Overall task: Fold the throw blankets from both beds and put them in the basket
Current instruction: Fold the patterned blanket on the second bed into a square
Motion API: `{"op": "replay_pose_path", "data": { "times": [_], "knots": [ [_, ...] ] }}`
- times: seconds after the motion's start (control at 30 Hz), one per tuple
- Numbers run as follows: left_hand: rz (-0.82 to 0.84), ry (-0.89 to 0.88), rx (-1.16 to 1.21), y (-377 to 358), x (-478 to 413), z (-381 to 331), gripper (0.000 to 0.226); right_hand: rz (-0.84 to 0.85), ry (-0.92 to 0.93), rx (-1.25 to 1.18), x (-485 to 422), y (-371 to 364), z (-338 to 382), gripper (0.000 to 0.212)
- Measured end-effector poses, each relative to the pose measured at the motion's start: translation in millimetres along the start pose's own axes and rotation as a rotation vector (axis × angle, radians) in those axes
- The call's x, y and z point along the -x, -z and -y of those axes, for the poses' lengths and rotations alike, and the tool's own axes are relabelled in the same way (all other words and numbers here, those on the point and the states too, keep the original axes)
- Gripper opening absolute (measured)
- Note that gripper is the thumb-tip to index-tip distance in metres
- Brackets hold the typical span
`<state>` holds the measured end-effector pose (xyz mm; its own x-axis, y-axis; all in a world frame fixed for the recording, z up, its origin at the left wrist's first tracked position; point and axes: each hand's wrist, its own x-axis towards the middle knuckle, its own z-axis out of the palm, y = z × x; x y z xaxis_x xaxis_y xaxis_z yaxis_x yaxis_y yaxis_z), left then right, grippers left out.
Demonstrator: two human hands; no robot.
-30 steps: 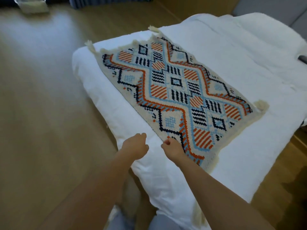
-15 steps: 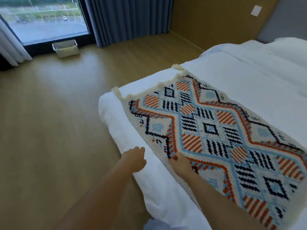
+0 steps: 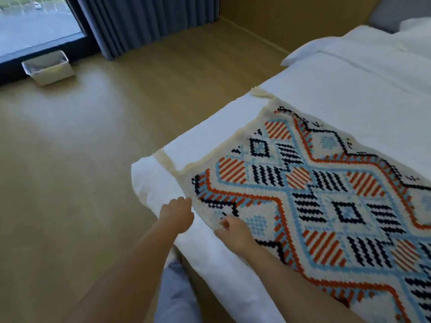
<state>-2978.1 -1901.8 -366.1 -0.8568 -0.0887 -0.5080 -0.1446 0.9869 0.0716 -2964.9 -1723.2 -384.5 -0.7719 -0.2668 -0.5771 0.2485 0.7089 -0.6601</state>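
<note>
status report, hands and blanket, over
At throw blanket near edge: left hand curled beside it, right hand curled on it, grips unclear. Blanket flat on bed, unfolded. Far off, basket on floor by window.

cream woven throw blanket with orange, blue and navy diamonds: chopped off by the right and bottom edges, far end nowhere in shot
left hand: fingertips curled out of sight right beside the blanket's edge, pinching it or not, can't tell
right hand: fingertips tucked under at that same edge, grip unreadable, a bit smeared too
white bed: runs off the right side
white rectangular basket: way over by the window, too small to make out the inside
grey padded headboard: just a corner, cut by the top edge
blue-grey trouser leg: sliced off at the bottom
</note>
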Motion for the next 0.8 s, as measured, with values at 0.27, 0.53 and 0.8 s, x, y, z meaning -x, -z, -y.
{"op": "replay_pose_path", "data": {
  "times": [0.27, 0.53, 0.8],
  "knots": [
    [0.012, -0.174, -0.053, 2.5, -136.9, 77.6, 0.046, -0.104, -0.139, 0.096, -123.7, -63.3, 76.5, 0.044],
    [-0.027, -0.315, -0.258, -32.9, -207.5, 101.0, 0.044, -0.05, -0.207, 0.666, -205.9, -99.7, 84.4, 0.056],
    [0.057, -0.303, -0.177, -38.3, -203.5, 147.3, 0.025, -0.036, -0.043, 0.643, -226.5, -117.9, 103.3, 0.024]
  ]
}}
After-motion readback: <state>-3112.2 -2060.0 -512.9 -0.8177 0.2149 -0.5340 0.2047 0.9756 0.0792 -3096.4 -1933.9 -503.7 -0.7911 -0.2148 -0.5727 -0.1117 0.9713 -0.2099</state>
